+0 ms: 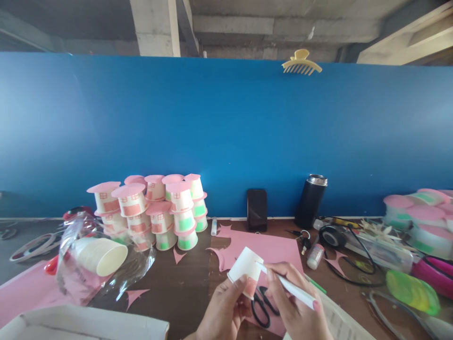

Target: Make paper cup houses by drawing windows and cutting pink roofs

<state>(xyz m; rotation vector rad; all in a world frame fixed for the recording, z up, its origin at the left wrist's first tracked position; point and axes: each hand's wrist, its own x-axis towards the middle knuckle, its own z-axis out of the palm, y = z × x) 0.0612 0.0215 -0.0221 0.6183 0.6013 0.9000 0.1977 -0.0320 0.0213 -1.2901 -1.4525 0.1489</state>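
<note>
1. Behind everything, a smooth blue panel walls off the far edge of the brown table, with a yellow hair claw clipped on its top rim.
2. At the table's middle, a flat pink paper sheet with jagged cut edges lies under the hands; a bare strip of wood to its left is the widest open room.
3. Toward the far left, finished paper-cup houses with pink roofs stand stacked against the panel, and a clear crinkled plastic bag holds a sleeve of plain cups near the left edge.
4. Along the right edge, clutter crowds in: pink-lidded tubs, black cables, a green lid.
5. Against the panel stand a black flask with a steel cap and a dark phone, leaning upright.
6. At the near edge, a white paper cup is tilted on its side, gripped by the left hand, thumb curled over its pink patch.
7. Just beside it, the right hand pinches a slim white pen, tip touching the cup.
8. Black scissors lie on the pink sheet between the hands.
</note>
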